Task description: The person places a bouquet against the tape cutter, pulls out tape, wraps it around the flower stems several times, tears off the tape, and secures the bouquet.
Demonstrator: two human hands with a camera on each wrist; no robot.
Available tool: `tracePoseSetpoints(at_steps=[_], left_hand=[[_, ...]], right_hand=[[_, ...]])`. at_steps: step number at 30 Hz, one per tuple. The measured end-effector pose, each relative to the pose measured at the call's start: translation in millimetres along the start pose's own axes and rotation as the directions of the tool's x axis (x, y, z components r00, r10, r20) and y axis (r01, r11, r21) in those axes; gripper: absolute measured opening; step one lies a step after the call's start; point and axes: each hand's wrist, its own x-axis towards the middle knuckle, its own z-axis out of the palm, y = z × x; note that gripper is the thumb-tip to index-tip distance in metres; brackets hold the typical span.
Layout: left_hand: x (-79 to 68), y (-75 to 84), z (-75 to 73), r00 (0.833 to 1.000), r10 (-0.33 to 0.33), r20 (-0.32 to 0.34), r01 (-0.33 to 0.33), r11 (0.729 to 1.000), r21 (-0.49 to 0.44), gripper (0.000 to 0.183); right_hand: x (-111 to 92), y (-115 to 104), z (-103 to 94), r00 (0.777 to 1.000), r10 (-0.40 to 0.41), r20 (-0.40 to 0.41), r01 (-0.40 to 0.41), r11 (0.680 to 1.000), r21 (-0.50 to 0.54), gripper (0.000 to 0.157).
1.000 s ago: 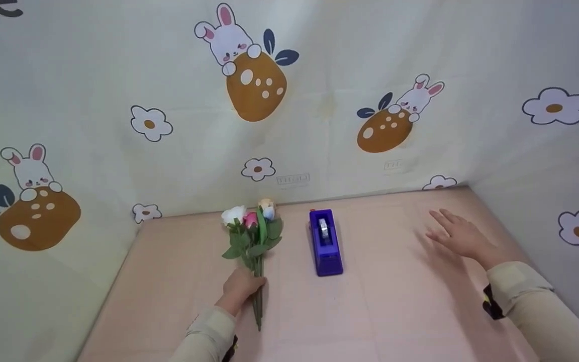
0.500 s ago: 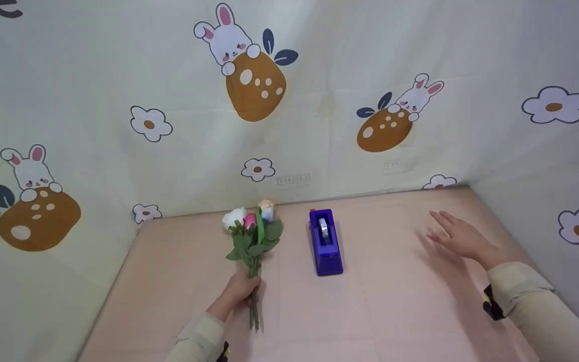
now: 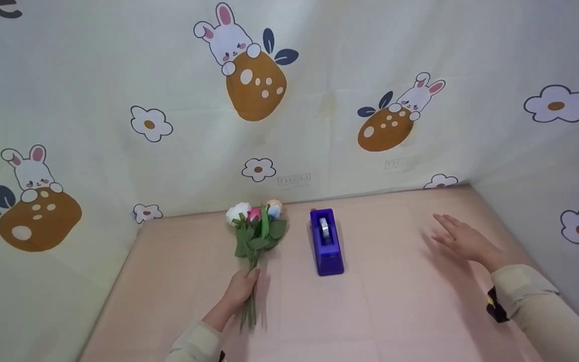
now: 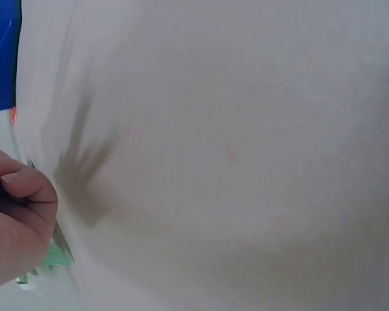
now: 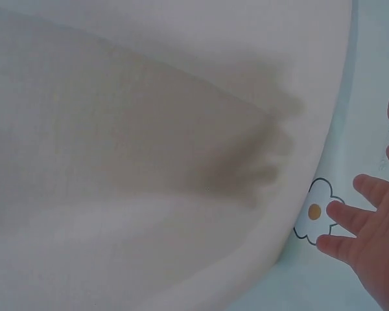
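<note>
My left hand (image 3: 243, 286) grips the green stems of a small bouquet of flowers (image 3: 255, 231) on the left half of the table. White, pink, blue and cream blooms top it, and the stem ends stick out below the fist. In the left wrist view, curled fingers of the left hand (image 4: 19, 207) show at the left edge, with the stems mostly hidden. To the right of the flowers stands a purple tape dispenser (image 3: 327, 242) with a roll in it. My right hand (image 3: 465, 242) hovers over the right side, fingers spread and holding nothing; the right wrist view shows this hand (image 5: 376, 227) too.
A pale pink cloth covers the table (image 3: 370, 311). Behind it and at both sides hangs a whitish curtain (image 3: 319, 125) printed with rabbits and flowers, meeting the table's back edge just past the blooms and the dispenser.
The bouquet has swung slightly: its blooms have shifted right while the stem ends have moved left in my left hand. My right hand has hardly moved, and the tape dispenser stays put.
</note>
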Motion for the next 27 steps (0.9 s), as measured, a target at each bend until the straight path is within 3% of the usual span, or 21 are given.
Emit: tracePoseSetpoints(at_steps=[5, 8, 11, 13, 14, 15, 16, 19, 20, 21, 22, 23, 24, 27], left_hand=[[-5.8, 13.0, 8.0, 0.992, 0.124, -0.01, -0.123, 0.99, 0.075, 0.037], [-10.3, 24.1, 14.2, 0.974, 0.226, -0.031, -0.215, 0.955, 0.205, 0.036], [-12.2, 35.4, 21.1, 0.939, 0.341, -0.051, -0.298, 0.876, 0.379, 0.035], [-11.2, 42.3, 26.2, 0.897, 0.44, -0.046, -0.361, 0.789, 0.497, 0.034], [-10.2, 45.7, 28.8, 0.863, 0.503, -0.04, -0.4, 0.73, 0.555, 0.033], [-8.5, 48.6, 31.7, 0.817, 0.575, -0.032, -0.441, 0.66, 0.609, 0.032], [-6.3, 51.1, 35.0, 0.758, 0.652, -0.023, -0.479, 0.581, 0.658, 0.031], [1.1, 59.0, 46.5, 0.525, 0.851, 0.022, -0.551, 0.32, 0.771, 0.026], [2.8, 62.5, 51.2, 0.453, 0.89, 0.04, -0.563, 0.252, 0.787, 0.025], [4.6, 65.4, 56.3, 0.392, 0.918, 0.063, -0.574, 0.191, 0.796, 0.024], [5.6, 68.4, 61.6, 0.348, 0.933, 0.088, -0.588, 0.144, 0.796, 0.023], [5.7, 71.5, 67.2, 0.321, 0.94, 0.118, -0.601, 0.106, 0.792, 0.023], [5.2, 74.1, 72.8, 0.311, 0.939, 0.15, -0.614, 0.078, 0.786, 0.022], [2.0, 78.4, 89.9, 0.324, 0.913, 0.25, -0.642, 0.017, 0.767, 0.02]], right_hand=[[-2.7, 3.3, -0.9, 1.0, 0.006, -0.002, -0.006, 1.0, -0.003, 0.065], [-3.5, 4.4, -2.2, 1.0, -0.002, -0.004, 0.002, 1.0, 0.001, 0.064], [-3.6, 5.8, -3.4, 1.0, 0.0, 0.005, 0.0, 1.0, 0.001, 0.065], [-3.6, 6.5, -4.0, 1.0, 0.008, 0.009, -0.008, 1.0, -0.003, 0.066], [-3.6, 6.8, -4.4, 1.0, 0.011, 0.009, -0.011, 1.0, -0.005, 0.067], [-3.4, 7.3, -4.6, 1.0, 0.016, 0.008, -0.015, 1.0, -0.006, 0.068], [-3.4, 7.4, -4.9, 1.0, 0.016, 0.004, -0.016, 1.0, -0.007, 0.069], [-2.5, 8.2, -4.7, 1.0, 0.019, 0.0, -0.019, 1.0, -0.001, 0.069], [-2.2, 8.4, -4.5, 1.0, 0.021, 0.001, -0.021, 1.0, 0.002, 0.069], [-2.0, 8.7, -4.2, 1.0, 0.03, 0.007, -0.03, 1.0, 0.006, 0.07], [-2.1, 8.9, -4.2, 0.999, 0.035, 0.011, -0.035, 0.999, 0.013, 0.07], [-2.3, 9.5, -4.2, 0.999, 0.038, 0.01, -0.039, 0.999, 0.024, 0.071], [-2.7, 10.4, -4.4, 0.999, 0.038, 0.007, -0.038, 0.999, 0.038, 0.071], [-5.1, 13.8, -6.9, 0.999, 0.038, -0.004, -0.038, 0.996, 0.082, 0.069]])
